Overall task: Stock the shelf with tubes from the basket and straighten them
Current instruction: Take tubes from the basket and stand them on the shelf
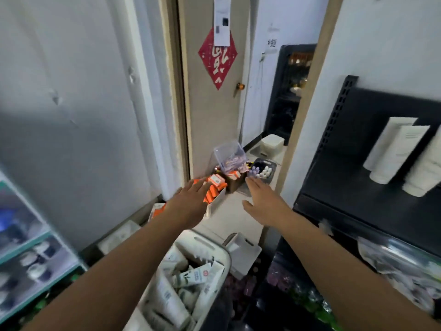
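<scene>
Since left hand [188,201] and right hand [262,199] stretch out at frame centre, fingers [198,186] straight, slightly spread, gripping nothing: no pick yet. Basket [214,244] lower centre, loose tubes [191,275] heaped within reach. Shelf [358,182] right: white tubes [396,151] askew, likely need straightening.

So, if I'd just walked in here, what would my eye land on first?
The two bare arms reaching forward, left hand and right hand open and empty. Beyond them a red paper diamond hangs on the door, above a heap of orange boxes. At bottom centre a white basket is crammed with tubes, and a few white tubes lean on the black shelf at right.
</scene>
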